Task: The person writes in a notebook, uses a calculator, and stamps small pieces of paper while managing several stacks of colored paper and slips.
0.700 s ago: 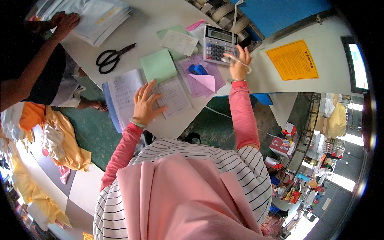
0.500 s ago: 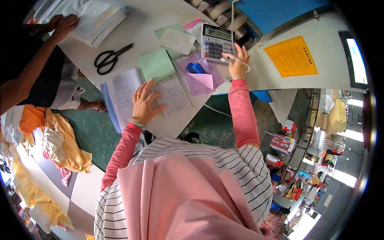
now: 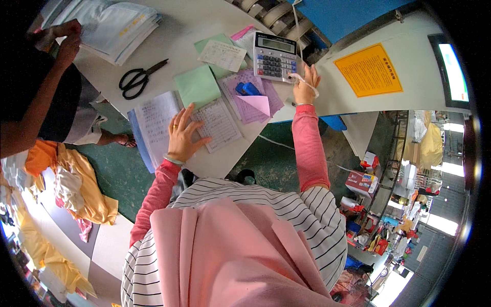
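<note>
Two hands are seen at work on a white table [image 3: 204, 30] strewn with papers, and little is altered across the last moments: the left hand [image 3: 180, 135] is kept flat on the open notebook [image 3: 169, 123], while the right hand [image 3: 305, 84] is kept at the lower right corner of the grey calculator [image 3: 275, 56]; only the view itself is shifted a little. From this steadiness it may be judged that figures are being read from the page and keyed in, with the page pinned in place meanwhile. The left fingers [image 3: 186, 115] are spread wide and laid nearly flat, nothing being gripped; the written pages are merely pressed down. The right fingers [image 3: 313, 71] are loosely curled, and a thin pale strip or pen-like object appears to be held across them, though what it is cannot be told; whether a fingertip is touching a key cannot be told either. The calculator is placed at the far edge of the table, just beside a pile of purple slips [image 3: 250, 97] on which a small blue object [image 3: 247, 88] is resting. A green sheet [image 3: 197, 84] is lying between the notebook and the calculator, and black scissors [image 3: 138, 79] are set well to the left. Another person's arm [image 3: 48, 71] is reached toward a stack of pale booklets [image 3: 112, 25] at the far left corner.
</note>
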Action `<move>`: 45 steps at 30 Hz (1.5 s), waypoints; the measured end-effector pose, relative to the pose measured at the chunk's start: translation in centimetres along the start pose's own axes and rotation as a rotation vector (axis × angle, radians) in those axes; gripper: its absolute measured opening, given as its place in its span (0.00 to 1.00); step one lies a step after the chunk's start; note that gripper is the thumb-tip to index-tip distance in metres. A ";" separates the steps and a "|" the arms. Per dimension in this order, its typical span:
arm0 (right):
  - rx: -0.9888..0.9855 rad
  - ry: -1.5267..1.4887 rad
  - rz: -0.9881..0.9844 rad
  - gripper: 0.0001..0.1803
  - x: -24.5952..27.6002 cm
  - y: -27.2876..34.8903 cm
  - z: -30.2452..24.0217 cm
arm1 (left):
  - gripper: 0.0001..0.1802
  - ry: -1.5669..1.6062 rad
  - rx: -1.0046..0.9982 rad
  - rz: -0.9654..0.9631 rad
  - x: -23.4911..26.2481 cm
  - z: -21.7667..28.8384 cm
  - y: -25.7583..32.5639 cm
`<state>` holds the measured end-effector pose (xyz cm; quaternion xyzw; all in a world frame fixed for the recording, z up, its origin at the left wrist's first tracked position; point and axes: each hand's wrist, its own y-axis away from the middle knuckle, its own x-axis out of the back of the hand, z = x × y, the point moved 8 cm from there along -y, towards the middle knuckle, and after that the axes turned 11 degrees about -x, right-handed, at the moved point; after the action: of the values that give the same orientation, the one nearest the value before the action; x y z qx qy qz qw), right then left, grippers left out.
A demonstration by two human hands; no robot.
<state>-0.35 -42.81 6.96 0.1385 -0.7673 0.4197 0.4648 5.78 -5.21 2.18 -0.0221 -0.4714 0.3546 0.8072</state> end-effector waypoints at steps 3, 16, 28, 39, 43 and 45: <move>0.057 -0.104 -0.052 0.13 0.5 -0.8 0.2 | 0.24 -0.013 0.001 -0.001 -0.1 -0.1 0.0; -0.287 -1.357 -0.665 0.25 2.1 5.9 -13.5 | 0.24 -0.002 -0.015 0.009 0.1 0.0 -0.1; -0.382 -1.283 -0.593 0.09 -4.1 12.8 -16.8 | 0.24 0.009 0.004 0.011 0.1 -0.2 0.2; -0.220 -0.814 -0.340 0.13 -2.4 12.5 -17.2 | 0.23 0.010 0.014 0.000 0.2 -0.1 0.3; -0.188 -0.835 -0.320 0.13 -3.4 12.7 -17.0 | 0.23 0.006 0.018 0.000 0.1 -0.3 0.1; -0.175 -0.766 -0.321 0.12 -3.9 12.8 -17.0 | 0.23 0.005 0.014 0.005 0.0 -0.3 0.1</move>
<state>4.14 -22.61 0.84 0.3622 -0.8860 0.1935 0.2153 5.95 -5.01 2.01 -0.0186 -0.4666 0.3601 0.8076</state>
